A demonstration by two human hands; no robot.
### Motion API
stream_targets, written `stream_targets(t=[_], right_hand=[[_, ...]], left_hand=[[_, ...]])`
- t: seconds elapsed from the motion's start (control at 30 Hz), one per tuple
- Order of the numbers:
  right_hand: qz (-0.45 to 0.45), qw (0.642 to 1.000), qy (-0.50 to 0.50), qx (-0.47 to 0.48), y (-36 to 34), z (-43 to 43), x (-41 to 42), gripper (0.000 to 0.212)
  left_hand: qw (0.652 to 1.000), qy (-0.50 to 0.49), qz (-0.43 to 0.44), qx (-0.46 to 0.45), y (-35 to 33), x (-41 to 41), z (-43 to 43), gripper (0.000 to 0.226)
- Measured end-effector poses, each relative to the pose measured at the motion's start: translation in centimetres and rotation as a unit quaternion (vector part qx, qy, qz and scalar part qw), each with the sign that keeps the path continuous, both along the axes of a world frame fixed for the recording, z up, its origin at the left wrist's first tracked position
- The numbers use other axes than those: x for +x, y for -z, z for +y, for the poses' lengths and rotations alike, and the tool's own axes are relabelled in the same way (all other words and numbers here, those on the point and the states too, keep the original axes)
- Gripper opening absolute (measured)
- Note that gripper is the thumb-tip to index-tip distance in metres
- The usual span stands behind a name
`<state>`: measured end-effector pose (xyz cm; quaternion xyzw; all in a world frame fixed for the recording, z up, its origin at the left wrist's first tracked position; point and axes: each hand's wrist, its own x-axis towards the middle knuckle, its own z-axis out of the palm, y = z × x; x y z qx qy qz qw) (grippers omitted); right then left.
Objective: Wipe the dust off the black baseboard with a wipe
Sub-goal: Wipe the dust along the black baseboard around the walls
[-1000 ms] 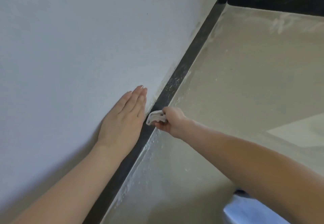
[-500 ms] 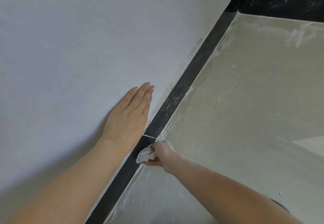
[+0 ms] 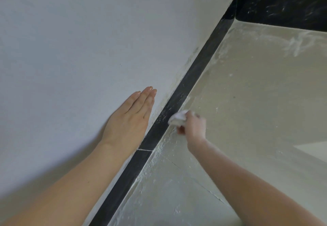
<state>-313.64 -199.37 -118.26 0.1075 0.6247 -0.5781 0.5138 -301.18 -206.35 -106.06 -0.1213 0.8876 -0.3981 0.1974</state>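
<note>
Both forearms reach in from the bottom edge: the left hand (image 3: 130, 119) lies flat, fingers straight, on the wall (image 3: 79, 48) at frame centre, while the right hand (image 3: 192, 126) clenches the wipe (image 3: 177, 118) against the baseboard (image 3: 178, 100) running diagonally to the upper right.

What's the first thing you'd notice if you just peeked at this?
The long black baseboard strip cuts diagonally from the bottom up to the far corner, speckled with pale dust. Mid-frame, the right hand holds a crumpled white wipe at its floor edge, while the left hand lies flat on the pale grey wall.
</note>
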Motion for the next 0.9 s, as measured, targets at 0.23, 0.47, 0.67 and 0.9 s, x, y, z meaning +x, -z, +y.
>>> stream_targets(t=[0.23, 0.47, 0.67, 0.9], right_hand=[[-0.097, 0.968, -0.229, -0.039, -2.5, -0.7, 3.5, 0.023], [-0.130, 0.988, 0.028, -0.080, -2.6, -3.8, -6.1, 0.019], [-0.084, 0.996, -0.004, -0.039, 0.5, -1.4, -3.5, 0.017], [-0.119, 0.974, -0.193, -0.020, 2.1, -1.7, 0.7, 0.019]], left_hand=[[0.998, 0.000, -0.060, -0.013, 0.0, -0.2, 0.0, 0.059], [0.999, -0.007, -0.036, -0.010, 0.0, 0.1, -0.3, 0.059], [0.994, -0.032, -0.101, 0.020, -0.2, -1.2, 0.1, 0.058], [0.995, -0.035, -0.083, 0.038, 0.0, -3.6, -0.5, 0.060]])
